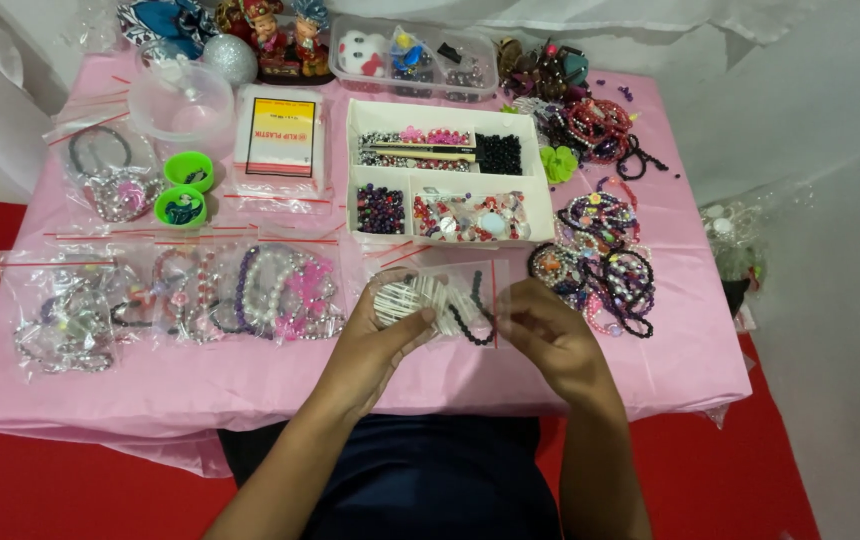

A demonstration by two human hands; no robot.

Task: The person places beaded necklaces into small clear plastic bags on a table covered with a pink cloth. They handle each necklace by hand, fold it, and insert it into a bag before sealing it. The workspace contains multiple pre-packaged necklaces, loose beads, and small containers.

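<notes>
My left hand holds a spool of clear elastic cord above the front of the pink table. My right hand is pinched shut beside it, apparently on a thin strand from the spool that is too fine to see clearly. Just behind my hands lies a clear zip bag holding a string of black beads. A white divided bead box sits behind that.
Zip bags of bracelets and trinkets line the front left. A pile of beaded bracelets lies at the right. Two green cups, a pack of plastic bags, a clear tub and figurines stand further back.
</notes>
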